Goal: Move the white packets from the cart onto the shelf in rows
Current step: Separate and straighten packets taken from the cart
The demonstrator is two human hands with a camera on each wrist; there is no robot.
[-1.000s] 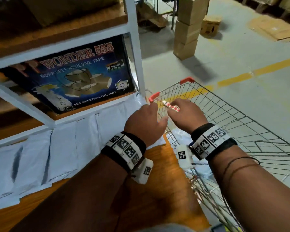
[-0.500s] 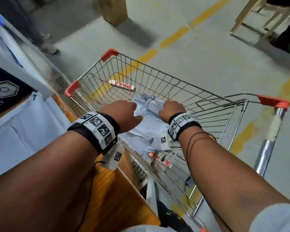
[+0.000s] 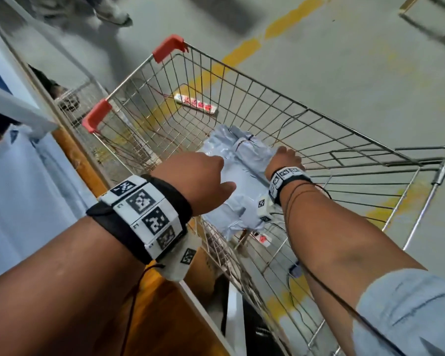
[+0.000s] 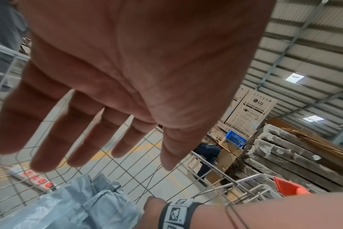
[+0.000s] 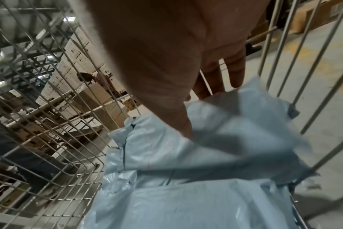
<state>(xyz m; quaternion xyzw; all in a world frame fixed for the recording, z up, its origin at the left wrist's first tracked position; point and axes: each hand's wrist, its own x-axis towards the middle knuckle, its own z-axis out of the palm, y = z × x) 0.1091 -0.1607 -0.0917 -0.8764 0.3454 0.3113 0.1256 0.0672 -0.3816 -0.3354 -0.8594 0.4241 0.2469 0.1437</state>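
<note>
while the white packets (image 3: 238, 176) lie heaped in the cart (image 3: 319, 119), the left hand (image 4: 127, 74) hovers just above them with fingers straight and spread, holding nothing. the right hand (image 3: 284, 160) rests on the pile's far side, its thumb and fingers (image 5: 235, 68) pinching a packet's raised edge.

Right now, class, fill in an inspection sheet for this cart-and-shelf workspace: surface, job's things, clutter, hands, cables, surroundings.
Surface: wooden shelf beside the wire cart.
Job's things: pile of white packets in the cart; more packets lie on the shelf.
Clutter: red-and-white strip on the cart floor.
Hands: left hand open above the pile; right hand pinches a packet.
Cables: thin cord from the left wristband.
Surroundings: grey floor, yellow line, someone's shoe.
</note>
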